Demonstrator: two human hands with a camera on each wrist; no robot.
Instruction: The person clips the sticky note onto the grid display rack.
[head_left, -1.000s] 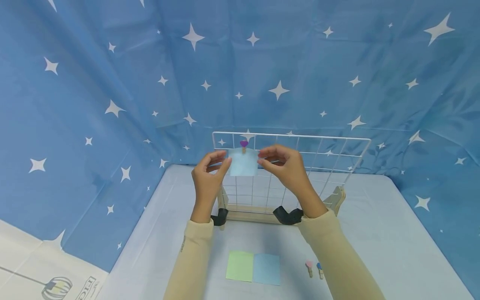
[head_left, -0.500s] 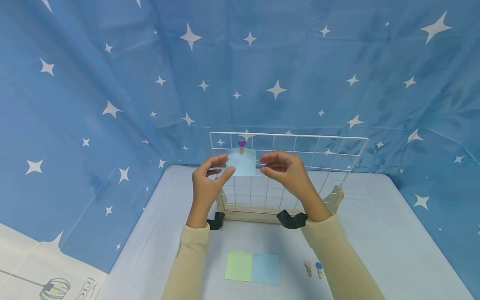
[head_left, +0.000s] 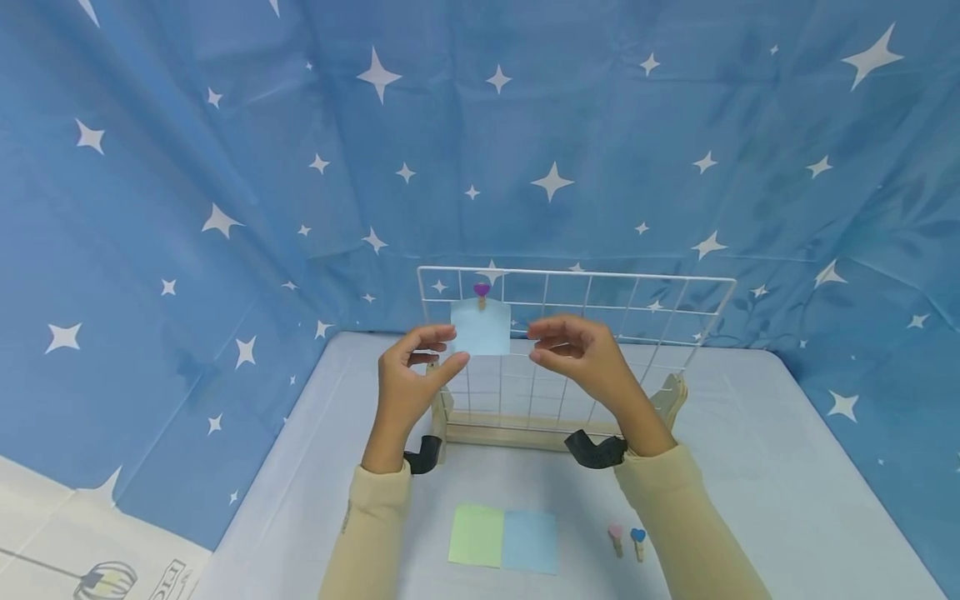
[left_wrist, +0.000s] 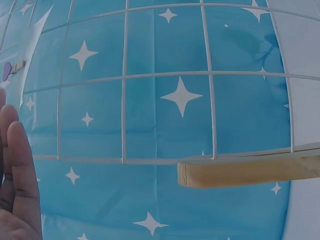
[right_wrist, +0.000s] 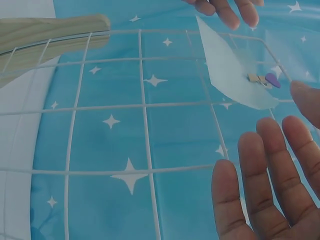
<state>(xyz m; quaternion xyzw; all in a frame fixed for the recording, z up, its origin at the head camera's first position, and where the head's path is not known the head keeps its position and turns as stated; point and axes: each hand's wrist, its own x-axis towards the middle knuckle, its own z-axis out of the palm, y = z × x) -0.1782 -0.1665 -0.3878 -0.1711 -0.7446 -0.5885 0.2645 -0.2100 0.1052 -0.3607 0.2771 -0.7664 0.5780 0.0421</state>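
A light blue sticky note point(head_left: 481, 331) hangs near the upper left of a white wire grid point(head_left: 585, 302). A small wooden clothespin with a purple heart point(head_left: 482, 292) clips its top edge. My left hand point(head_left: 412, 371) is at the note's left side, thumb and fingers spread apart; whether a fingertip touches the paper I cannot tell. To the right, clear of the note, my right hand point(head_left: 581, 354) has its fingers loosely bent and holds nothing. In the right wrist view the note point(right_wrist: 227, 70) curves out from the grid, with the right-hand fingers point(right_wrist: 255, 175) apart from it.
The grid stands in a wooden base point(head_left: 517, 435) on a white table point(head_left: 300, 500). In front lie a green sticky note point(head_left: 476, 536), a blue one point(head_left: 529, 542), and clothespins with a pink heart point(head_left: 617, 537) and a blue heart point(head_left: 638, 542). A starry blue curtain point(head_left: 450, 125) hangs behind.
Both hands have come away from the note's sides and dropped slightly, the right hand moving further to the right. The note stays hanging under the purple-heart clothespin.
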